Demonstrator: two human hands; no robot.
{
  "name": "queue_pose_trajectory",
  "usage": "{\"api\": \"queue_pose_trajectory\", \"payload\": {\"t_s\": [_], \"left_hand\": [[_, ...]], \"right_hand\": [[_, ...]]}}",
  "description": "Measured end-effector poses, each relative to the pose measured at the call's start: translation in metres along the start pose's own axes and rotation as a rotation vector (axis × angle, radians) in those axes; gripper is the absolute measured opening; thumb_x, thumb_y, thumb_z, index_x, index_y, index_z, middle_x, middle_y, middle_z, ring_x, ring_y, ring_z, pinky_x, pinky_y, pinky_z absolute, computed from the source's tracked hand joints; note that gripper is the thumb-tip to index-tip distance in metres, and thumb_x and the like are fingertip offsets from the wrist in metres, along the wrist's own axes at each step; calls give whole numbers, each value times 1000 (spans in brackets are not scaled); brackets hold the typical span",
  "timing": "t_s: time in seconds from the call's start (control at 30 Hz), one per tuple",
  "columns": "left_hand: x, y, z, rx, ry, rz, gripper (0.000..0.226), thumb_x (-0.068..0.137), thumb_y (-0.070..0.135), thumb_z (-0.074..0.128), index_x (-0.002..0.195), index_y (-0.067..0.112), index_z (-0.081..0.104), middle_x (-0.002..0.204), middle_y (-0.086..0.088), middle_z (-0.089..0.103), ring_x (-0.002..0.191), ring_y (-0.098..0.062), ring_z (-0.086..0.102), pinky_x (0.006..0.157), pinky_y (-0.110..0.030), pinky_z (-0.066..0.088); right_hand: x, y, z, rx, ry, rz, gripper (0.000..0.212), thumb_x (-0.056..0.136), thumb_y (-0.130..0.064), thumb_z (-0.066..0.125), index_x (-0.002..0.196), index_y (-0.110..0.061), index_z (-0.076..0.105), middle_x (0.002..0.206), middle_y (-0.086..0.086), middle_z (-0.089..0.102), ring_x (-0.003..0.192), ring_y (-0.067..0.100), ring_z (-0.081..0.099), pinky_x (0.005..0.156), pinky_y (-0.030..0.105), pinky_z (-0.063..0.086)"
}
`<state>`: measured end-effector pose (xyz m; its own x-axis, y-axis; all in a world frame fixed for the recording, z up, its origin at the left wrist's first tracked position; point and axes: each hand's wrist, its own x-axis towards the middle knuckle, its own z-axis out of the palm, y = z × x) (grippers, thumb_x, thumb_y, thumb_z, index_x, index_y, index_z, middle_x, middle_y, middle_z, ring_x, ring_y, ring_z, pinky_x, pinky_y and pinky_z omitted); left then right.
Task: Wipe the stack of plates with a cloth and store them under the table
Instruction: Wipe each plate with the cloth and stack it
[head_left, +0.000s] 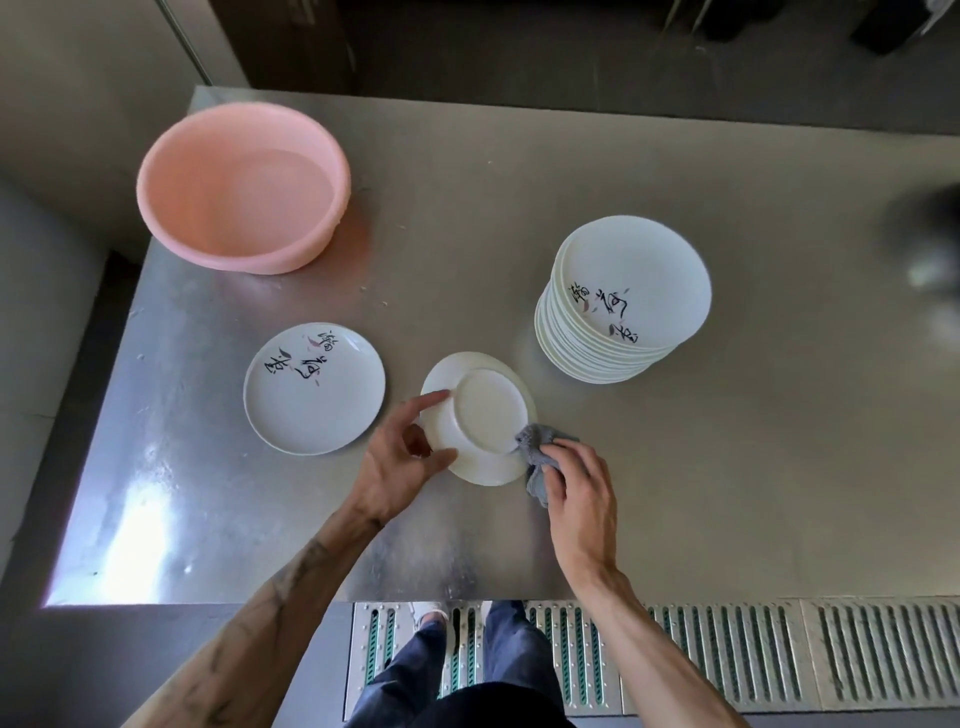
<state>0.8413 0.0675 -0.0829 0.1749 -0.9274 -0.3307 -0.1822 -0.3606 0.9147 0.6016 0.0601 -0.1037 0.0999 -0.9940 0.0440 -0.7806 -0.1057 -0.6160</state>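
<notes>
Holding the upside-down plate (483, 410) by its left edge, the left hand (400, 467) has its fingers (428, 402) curled round the rim, with the thumb on the near side. The right hand (576, 483) is on the plate's right. Its fingers are bunched tight round a grey cloth (537, 447), and the cloth presses on the near right edge of the plate's bottom.

The plate is round, so no side is longer. I think the cloth must next go round the bottom ring, toward the left hand. The plate seems lifted a little off the bench (727, 467), but I cannot be sure.

Just left of this plate lies a face-up plate (314, 389). To its right and farther back stands the tall stack (623, 306), nearer the right hand. Far back to its left sits a pink tub (239, 187).

The bench is shiny steel. Below its near edge are a floor grate (779, 649) and the person's legs (467, 665).
</notes>
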Motion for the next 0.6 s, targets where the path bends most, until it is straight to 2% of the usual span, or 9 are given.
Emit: {"api": "queue_pose_trajectory", "payload": {"t_s": [0.07, 0.13, 0.23, 0.3, 0.37, 0.43, 0.5, 0.6], "left_hand": [[4, 10, -2, 2, 58, 17, 52, 86, 6, 76, 132, 28, 67, 75, 0, 53, 68, -19, 50, 70, -42, 53], [7, 21, -3, 28, 109, 49, 45, 90, 7, 75, 129, 28, 70, 82, 12, 58, 72, -14, 53, 71, -48, 59], [9, 40, -2, 81, 149, 112, 44, 90, 5, 75, 128, 27, 71, 100, 14, 65, 81, -13, 57, 73, -54, 59], [12, 50, -3, 164, 183, 165, 47, 90, 4, 72, 129, 30, 71, 107, 15, 65, 85, -4, 56, 73, -52, 59], [15, 61, -8, 225, 197, 232, 49, 89, 3, 69, 129, 32, 71, 106, 21, 63, 86, 0, 55, 75, -47, 59], [21, 72, -13, 219, 197, 290, 53, 88, -6, 64, 126, 29, 73, 102, 22, 63, 88, -4, 58, 72, -46, 61], [27, 83, -18, 208, 197, 355, 54, 88, -16, 58, 119, 24, 77, 103, 12, 66, 89, -14, 65, 71, -44, 63], [37, 103, -22, 218, 192, 446, 50, 89, -18, 57, 113, 19, 79, 102, 4, 68, 86, -18, 70, 76, -42, 63]], "right_hand": [[1, -2, -1, 3, -2, -3, 27, 91, 0, 68, 115, -11, 73, 122, 1, 66, 112, 24, 61, 98, 36, 50], [2, -4, -2, 6, -4, -5, 27, 91, 0, 68, 115, -12, 73, 121, 0, 66, 111, 23, 61, 98, 35, 50], [4, -7, -1, 9, -3, -13, 27, 90, 0, 69, 114, -12, 74, 120, -1, 66, 109, 22, 61, 98, 30, 48], [5, -8, -2, -3, -15, -19, 27, 91, -1, 69, 114, -14, 73, 120, -4, 66, 110, 19, 60, 99, 25, 46], [6, -9, -2, -11, -26, -25, 27, 91, -2, 69, 115, -15, 73, 120, -5, 65, 110, 18, 59, 100, 19, 43], [7, -10, -1, -9, -32, -25, 28, 91, -2, 69, 115, -15, 73, 120, -6, 65, 110, 17, 59, 99, 17, 41], [8, -13, -1, -3, -36, -22, 28, 91, -2, 69, 115, -15, 73, 121, -6, 65, 110, 17, 58, 99, 15, 40], [8, -15, -1, -8, -45, -19, 28, 91, -3, 69, 115, -15, 73, 120, -6, 66, 110, 16, 58, 99, 12, 38]]}}
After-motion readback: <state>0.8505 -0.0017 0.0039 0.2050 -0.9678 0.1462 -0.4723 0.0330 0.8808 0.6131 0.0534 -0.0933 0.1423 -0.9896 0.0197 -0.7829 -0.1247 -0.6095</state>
